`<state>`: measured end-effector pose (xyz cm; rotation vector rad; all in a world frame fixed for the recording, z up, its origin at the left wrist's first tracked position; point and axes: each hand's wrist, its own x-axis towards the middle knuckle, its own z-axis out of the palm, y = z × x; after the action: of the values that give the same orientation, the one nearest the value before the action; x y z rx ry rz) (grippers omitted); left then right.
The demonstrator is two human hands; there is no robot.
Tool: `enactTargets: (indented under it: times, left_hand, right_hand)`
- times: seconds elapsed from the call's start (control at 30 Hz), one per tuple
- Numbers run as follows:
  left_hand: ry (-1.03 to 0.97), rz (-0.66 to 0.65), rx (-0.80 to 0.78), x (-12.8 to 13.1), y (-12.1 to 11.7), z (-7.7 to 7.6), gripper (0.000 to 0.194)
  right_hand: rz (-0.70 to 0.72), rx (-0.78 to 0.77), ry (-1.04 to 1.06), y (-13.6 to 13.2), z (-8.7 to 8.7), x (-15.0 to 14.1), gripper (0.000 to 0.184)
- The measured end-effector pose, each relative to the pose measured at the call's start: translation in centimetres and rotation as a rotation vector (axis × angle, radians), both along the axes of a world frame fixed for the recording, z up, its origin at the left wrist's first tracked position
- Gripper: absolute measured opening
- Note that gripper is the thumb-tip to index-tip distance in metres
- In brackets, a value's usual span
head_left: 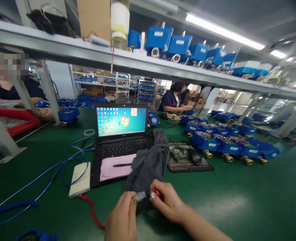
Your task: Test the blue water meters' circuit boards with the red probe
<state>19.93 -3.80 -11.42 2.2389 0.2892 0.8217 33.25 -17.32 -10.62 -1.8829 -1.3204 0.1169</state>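
My left hand (122, 214) pinches a clear plastic connector plug (139, 196) between thumb and fingers, its tip pointing right. Facing it across a small gap, my right hand (169, 202) is closed on a small red object (157, 192); the fingers cover most of it, so its kind does not show. A red cable (91, 207) runs from a white box (81, 177) and passes out of sight by my left hand. Just beyond both hands lies a crumpled dark grey cloth (148, 164), partly over the laptop's edge.
An open laptop (122, 147) carries a pink cloth (115, 167) and a pen. Blue cables (62, 162) loop at left. A mouse (195, 156) rests on its pad. Several blue meter housings (228, 145) stand at right. Overhead runs a shelf (168, 67); two people sit beyond.
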Motion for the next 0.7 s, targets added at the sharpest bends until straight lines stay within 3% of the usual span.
enactTargets:
  times: [0.17, 0.7]
  left_hand:
    - [0.081, -0.028, -0.011, -0.1, -0.3, 1.0, 0.031]
    - [0.114, -0.079, -0.005, -0.1, -0.5, 1.3, 0.029]
  right_hand:
    - [0.032, -0.004, 0.085, -0.4, -0.1, 0.2, 0.017]
    - [0.030, -0.008, 0.080, -0.2, 0.4, -0.3, 0.014]
